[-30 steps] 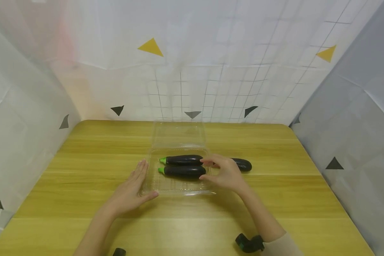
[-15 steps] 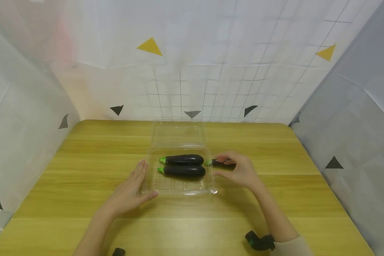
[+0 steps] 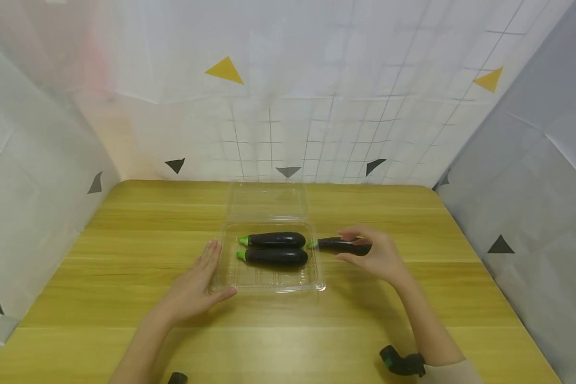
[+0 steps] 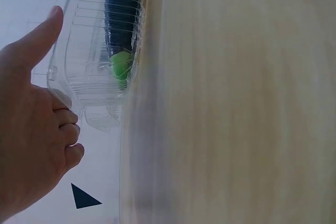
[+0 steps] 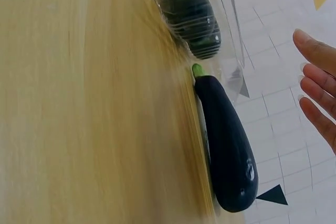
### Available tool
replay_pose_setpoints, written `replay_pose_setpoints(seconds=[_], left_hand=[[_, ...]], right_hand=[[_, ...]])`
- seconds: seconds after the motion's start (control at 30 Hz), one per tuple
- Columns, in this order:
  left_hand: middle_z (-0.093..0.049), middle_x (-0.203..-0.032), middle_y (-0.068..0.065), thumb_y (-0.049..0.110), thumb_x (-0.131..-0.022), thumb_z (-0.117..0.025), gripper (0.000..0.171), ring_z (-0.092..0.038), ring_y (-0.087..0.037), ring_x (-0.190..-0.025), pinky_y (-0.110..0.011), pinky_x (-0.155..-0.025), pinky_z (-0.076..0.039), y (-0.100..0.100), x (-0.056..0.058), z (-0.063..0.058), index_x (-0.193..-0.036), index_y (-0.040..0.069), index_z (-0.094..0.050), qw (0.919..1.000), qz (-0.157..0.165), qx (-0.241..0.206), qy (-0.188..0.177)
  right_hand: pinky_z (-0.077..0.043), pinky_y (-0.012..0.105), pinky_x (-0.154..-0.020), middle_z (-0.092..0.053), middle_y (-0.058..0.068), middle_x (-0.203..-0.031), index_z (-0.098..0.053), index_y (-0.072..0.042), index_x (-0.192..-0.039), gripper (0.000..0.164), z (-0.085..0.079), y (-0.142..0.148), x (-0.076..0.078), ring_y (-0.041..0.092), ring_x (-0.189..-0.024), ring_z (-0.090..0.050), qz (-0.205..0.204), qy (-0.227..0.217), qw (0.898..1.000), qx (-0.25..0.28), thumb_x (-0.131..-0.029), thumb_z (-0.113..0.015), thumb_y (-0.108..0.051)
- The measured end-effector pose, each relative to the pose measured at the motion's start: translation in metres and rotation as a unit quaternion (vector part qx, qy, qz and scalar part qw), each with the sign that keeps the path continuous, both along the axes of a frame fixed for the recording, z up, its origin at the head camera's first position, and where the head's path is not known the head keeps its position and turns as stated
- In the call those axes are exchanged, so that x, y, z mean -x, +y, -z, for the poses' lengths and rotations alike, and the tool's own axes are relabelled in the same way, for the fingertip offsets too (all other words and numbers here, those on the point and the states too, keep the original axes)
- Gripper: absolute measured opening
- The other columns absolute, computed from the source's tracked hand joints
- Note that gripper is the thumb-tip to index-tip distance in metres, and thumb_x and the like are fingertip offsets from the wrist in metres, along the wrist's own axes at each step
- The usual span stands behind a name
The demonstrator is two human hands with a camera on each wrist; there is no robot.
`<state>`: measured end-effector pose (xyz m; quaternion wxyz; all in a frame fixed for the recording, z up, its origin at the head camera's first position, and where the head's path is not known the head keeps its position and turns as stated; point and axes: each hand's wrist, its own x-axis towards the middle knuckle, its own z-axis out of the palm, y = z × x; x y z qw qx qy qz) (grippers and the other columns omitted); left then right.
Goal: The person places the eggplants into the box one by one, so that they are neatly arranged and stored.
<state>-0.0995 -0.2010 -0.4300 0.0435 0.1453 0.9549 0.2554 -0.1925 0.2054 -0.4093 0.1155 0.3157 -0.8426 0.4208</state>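
Observation:
Two dark purple eggplants lie side by side in a clear plastic clamshell box [image 3: 269, 280], one behind [image 3: 276, 239], one in front [image 3: 277, 257]. A third eggplant [image 5: 228, 145] lies on the table just right of the box, its green stem toward it. My left hand [image 3: 192, 290] rests against the box's left side, fingers straight and thumb at the front corner. Above the third eggplant is my right hand [image 3: 376, 256], thumb and fingers spread apart. In the right wrist view a gap separates its fingertips from that eggplant, and it holds nothing.
The box's clear lid [image 3: 268, 201] is folded back behind it on the wooden table [image 3: 278, 341]. White patterned sheets [image 3: 288, 128] stand along the back and sides of the table. A dark wrist device [image 3: 403, 362] is on the right forearm.
My right hand has moved right, from over the eggplants in the box to above the third eggplant, uncovering its stem end. My left hand has stayed in place.

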Motion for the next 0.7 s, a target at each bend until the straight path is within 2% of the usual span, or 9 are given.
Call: replay_pose_setpoints(seconds=[0.43, 0.7], left_hand=[[0.001, -0.161, -0.014, 0.061, -0.088, -0.057, 0.103, -0.004, -0.032, -0.146, -0.055, -0.112, -0.021, 0.000, 0.000, 0.002, -0.154, 0.005, -0.003, 1.0000, 0.000, 0.002, 0.003], [0.002, -0.161, -0.012, 0.060, -0.088, -0.058, 0.102, -0.003, -0.031, -0.146, -0.054, -0.112, -0.020, 0.000, 0.000, 0.002, -0.154, 0.005, -0.003, 1.0000, -0.001, 0.002, 0.001]], right_hand=[[-0.057, 0.043, -0.073, -0.070, 0.006, -0.102, -0.069, -0.010, -0.110, 0.051, 0.007, 0.011, 0.001, 0.027, -0.089, -0.066, 0.028, 0.020, 0.999, -0.001, -0.064, -0.089, -0.008], [-0.057, 0.041, -0.078, -0.070, 0.010, -0.103, -0.069, -0.011, -0.109, 0.045, 0.015, 0.019, 0.007, 0.027, -0.093, -0.066, 0.037, 0.000, 0.999, -0.004, -0.067, -0.088, -0.008]])
